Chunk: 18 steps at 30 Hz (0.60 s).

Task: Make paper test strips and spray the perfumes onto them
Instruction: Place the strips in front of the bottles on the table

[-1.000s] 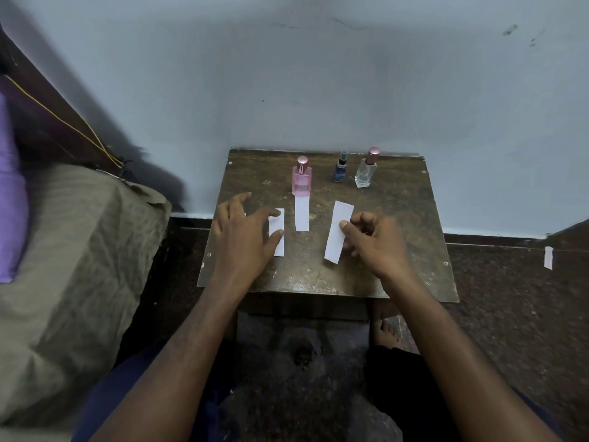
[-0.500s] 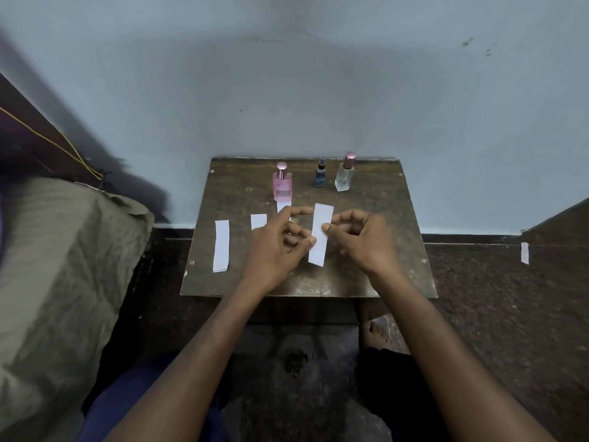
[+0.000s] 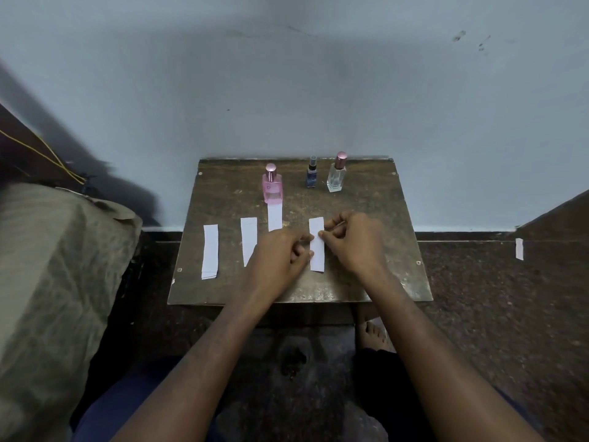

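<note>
Several white paper strips lie on the small brown table [image 3: 366,282]. One strip [image 3: 317,250] stands between my hands: my left hand [image 3: 280,260] pinches its left edge and my right hand [image 3: 353,244] pinches its right edge. Other strips lie at the far left [image 3: 210,252], left of centre [image 3: 248,239], and in front of the pink perfume bottle [image 3: 274,216]. The pink bottle [image 3: 272,185], a small blue bottle [image 3: 311,173] and a clear bottle with a pink cap [image 3: 337,173] stand along the table's back.
A pale blue wall rises right behind the table. A bed with an olive cover [image 3: 57,282] fills the left side. A paper scrap [image 3: 519,248] lies on the dark floor at the right. My bare foot [image 3: 373,336] shows under the table's front edge.
My left hand left the strips on the left and came to the right-hand strip, which both hands now pinch. The strip has turned from slanted to upright. The camera pulled back.
</note>
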Available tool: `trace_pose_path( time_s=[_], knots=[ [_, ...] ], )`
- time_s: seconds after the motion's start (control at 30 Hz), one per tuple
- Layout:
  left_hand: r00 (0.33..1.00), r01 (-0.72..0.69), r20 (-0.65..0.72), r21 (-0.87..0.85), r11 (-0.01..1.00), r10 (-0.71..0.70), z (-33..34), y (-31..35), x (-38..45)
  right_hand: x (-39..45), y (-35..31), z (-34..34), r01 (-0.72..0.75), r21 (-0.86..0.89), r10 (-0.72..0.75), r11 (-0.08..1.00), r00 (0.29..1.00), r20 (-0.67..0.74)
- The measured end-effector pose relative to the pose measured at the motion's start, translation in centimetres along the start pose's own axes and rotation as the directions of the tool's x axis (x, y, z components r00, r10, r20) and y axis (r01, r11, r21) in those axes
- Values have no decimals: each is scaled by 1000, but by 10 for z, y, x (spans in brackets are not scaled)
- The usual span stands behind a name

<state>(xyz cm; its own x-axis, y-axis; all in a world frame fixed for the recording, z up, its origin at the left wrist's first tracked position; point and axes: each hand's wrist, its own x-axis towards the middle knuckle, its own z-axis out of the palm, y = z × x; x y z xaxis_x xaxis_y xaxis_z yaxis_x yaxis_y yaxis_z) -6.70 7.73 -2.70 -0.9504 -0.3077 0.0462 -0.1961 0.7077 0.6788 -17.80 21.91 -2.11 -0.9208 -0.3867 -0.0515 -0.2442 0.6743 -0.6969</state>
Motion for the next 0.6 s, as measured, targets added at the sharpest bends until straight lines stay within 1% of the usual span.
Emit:
trace_pose_path(
  time_s=[0.1, 0.17, 0.27, 0.33, 0.4, 0.5, 0.6],
  knots=[
    [1000, 1, 10, 72, 997, -2, 1, 2, 1, 5, 4, 2, 74, -148, -79, 986, 997, -27],
    [999, 27, 19, 100, 995, -29, 1, 5, 0, 8, 4, 2, 110, -191, -124, 975, 990, -62],
    [999, 32, 24, 112, 993, -35, 0, 6, 0, 13, -4, -2, 195, -172, -222, 966, 962, -156],
    [999, 38, 23, 102, 994, -41, 0, 7, 0, 18, -12, -3, 247, -134, -270, 960, 943, -193],
    [998, 55, 3, 61, 997, -55, -2, 7, 1, 26, -21, -1, 274, -94, -288, 957, 936, -202],
    [995, 87, -47, -10, 996, -87, -6, 2, 4, 43, -34, 4, 298, -84, -309, 951, 925, -219],
    [996, 69, -56, -20, 997, -70, -11, -2, 8, 56, -42, 11, 289, -28, -288, 957, 934, -211]
  ],
)
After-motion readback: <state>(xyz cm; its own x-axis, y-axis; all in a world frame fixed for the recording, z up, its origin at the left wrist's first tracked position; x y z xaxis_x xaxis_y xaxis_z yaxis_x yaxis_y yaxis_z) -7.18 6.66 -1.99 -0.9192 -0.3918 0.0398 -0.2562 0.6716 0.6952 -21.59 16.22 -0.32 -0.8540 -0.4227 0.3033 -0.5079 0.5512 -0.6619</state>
